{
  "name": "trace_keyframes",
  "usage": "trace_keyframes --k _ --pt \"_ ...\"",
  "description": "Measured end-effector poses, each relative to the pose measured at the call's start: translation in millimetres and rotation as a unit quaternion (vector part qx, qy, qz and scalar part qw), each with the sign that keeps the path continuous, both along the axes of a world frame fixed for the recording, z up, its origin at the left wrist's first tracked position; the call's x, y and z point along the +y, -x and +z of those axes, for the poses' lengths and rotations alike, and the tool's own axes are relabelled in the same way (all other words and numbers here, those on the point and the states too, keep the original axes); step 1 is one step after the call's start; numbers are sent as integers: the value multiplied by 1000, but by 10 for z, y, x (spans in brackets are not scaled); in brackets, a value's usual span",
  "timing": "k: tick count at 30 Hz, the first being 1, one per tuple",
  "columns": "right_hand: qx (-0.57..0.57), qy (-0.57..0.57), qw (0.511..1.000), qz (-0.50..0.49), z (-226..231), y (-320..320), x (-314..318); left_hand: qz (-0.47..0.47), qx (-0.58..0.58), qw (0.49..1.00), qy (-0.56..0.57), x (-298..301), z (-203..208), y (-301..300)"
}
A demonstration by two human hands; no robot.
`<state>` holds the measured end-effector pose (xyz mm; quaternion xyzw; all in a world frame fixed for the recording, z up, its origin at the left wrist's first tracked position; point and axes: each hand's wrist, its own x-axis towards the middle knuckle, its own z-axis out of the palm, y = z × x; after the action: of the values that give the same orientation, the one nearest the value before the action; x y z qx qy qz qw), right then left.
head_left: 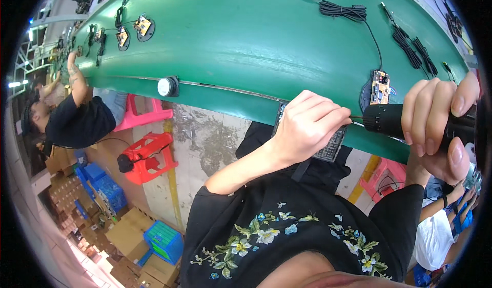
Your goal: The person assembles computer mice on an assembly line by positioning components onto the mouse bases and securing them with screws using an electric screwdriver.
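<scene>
My right hand (435,119) is wrapped round a black electric screwdriver (384,120), held sideways with its nose pointing left. At that nose, my left hand (312,124) pinches with its fingertips around the end of the thin bit. Whatever small thing sits between those fingers is hidden. Below my left hand, partly covered by it, is a dark-framed tray (329,147) with a gridded, glittering surface. Just beyond the screwdriver, a tan circuit board (380,87) lies on a black base on the green table (230,37), wired to a bundled black cable (342,10).
More black cable bundles (407,47) lie at the right. Boards on black bases (144,27) lie at the far left. A round white-topped object (165,87) sits at the table edge. Red stools (148,157) and a co-worker (82,116) are on the left.
</scene>
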<state>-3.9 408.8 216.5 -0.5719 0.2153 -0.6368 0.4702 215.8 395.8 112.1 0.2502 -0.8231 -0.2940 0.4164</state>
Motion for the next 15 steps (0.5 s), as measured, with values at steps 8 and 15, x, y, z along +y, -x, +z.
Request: trace_keyframes --k 8,15 --pt "42 8 999 -25 -6 291 49 87 -125 976 155 -1231 153 -764" --pt "-68 -42 997 -13 75 593 -20 486 -459 739 77 -3380 -345 -2898"
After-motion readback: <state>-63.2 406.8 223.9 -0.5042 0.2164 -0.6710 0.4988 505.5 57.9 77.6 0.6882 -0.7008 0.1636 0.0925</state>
